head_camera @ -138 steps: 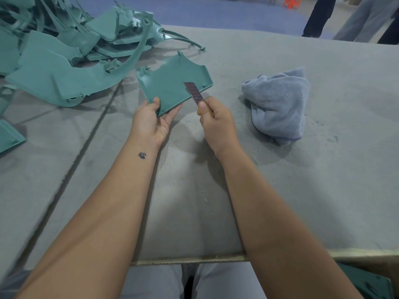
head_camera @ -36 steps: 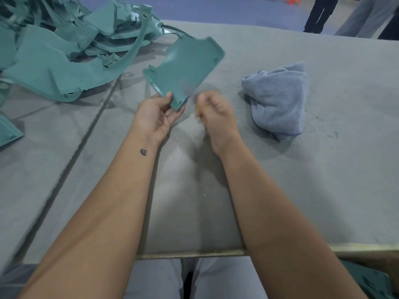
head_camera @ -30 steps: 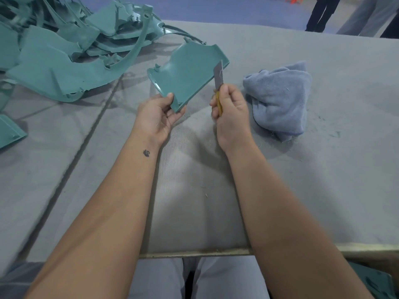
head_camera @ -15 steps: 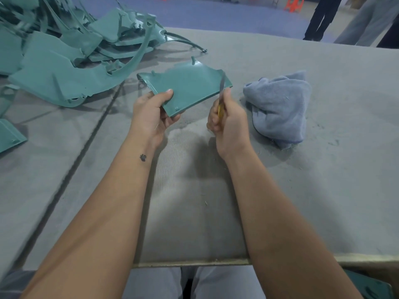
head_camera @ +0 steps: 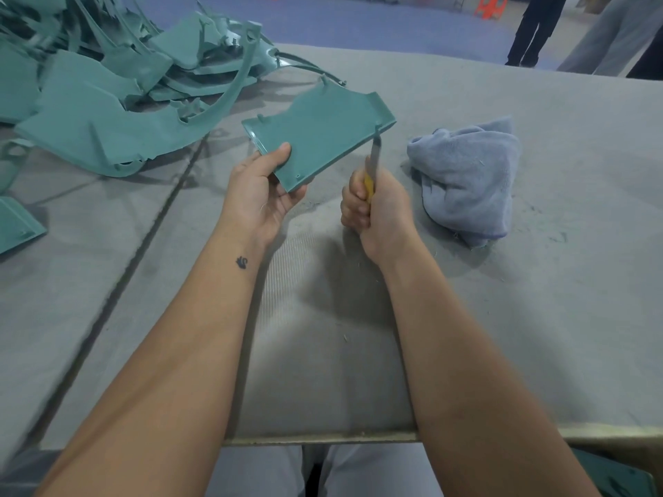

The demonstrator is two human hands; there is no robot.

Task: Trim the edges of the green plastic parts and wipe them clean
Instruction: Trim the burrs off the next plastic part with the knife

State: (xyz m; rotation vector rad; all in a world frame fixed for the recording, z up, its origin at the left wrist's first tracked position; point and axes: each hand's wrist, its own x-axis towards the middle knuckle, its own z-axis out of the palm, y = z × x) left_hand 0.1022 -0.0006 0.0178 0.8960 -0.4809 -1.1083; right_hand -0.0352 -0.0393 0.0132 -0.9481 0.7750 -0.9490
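One green plastic panel [head_camera: 319, 138] pinched in left hand [head_camera: 263, 195], right hand [head_camera: 376, 209] fisted round yellow utility knife [head_camera: 371, 170], blade at its right edge: trimming step, next likely a steady draw along that edge

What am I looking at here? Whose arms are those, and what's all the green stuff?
The camera sits on a person's head and looks down, so you see their own arms. The left hand holds a green plastic part by its near corner, thumb on top. The right hand has its fingers wrapped around a yellow knife, whose blade touches the part's edge to trim it. On the grey table lie a pile of green parts and a crumpled blue-grey cloth for wiping.
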